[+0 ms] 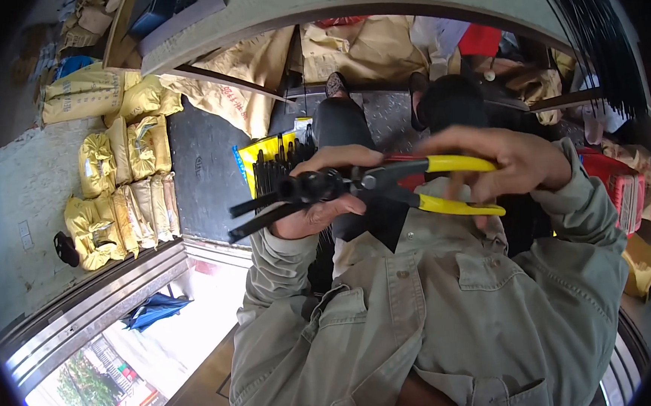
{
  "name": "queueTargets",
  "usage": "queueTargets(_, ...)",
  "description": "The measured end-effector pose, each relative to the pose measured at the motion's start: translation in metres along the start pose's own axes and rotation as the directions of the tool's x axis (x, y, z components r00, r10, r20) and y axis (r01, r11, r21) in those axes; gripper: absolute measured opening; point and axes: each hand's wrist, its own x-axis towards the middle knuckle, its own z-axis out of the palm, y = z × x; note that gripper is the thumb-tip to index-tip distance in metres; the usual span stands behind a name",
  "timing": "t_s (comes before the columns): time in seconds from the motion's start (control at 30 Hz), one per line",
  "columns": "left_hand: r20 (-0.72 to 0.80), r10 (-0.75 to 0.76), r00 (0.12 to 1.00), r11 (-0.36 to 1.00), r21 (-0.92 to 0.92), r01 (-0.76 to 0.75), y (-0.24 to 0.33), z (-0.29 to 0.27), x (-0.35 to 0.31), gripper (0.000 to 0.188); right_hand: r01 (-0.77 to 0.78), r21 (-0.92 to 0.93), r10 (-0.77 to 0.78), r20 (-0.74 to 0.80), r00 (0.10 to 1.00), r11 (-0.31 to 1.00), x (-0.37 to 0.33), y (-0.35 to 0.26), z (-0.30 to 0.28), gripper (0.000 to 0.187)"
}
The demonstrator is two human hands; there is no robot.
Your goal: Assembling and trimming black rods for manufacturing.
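Yellow-handled pliers (405,170) sit mid-frame, handles (459,163) spread; I judge them stiff, fairly heavy, best held by those handles. At centre-left the left hand (317,217) closes round black tubular parts (315,186), probably light and smooth. The right hand (510,161) blurs at the handles; I cannot tell whether it grips. Thin black strips (269,171) stand beyond.

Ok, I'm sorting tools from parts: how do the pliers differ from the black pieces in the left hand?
The pliers have bright yellow handles; the black pieces show no yellow. The pliers' handles curve and point toward the right hand; the black pieces have straight bars sticking out left past the left hand. Both are in front of the person's body.
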Motion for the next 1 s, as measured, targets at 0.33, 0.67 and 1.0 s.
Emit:
queueTargets(0.33, -0.332, 0.073, 0.940, 0.995, 0.094, -0.044, -0.008, 0.011, -0.004, 0.049, -0.198, -0.949, -0.731, 0.048, 0.681, -0.246, 0.017, 0.009, 0.019, 0.044)
queueTargets(0.67, -0.439, -0.083, 0.895, 0.996, -0.013, 0.086, -0.013, 0.008, 0.006, 0.087, -0.095, -0.995, -0.870, -0.055, 0.490, 0.009, 0.054, 0.050, 0.014, 0.031)
queueTargets(1.0, -0.385, -0.143, 0.912, 0.990, -0.044, 0.137, 0.004, 0.002, 0.022, 0.090, 0.126, -0.001, -0.125, 0.151, 0.981, 0.992, 0.032, 0.018, -0.005, 0.029)
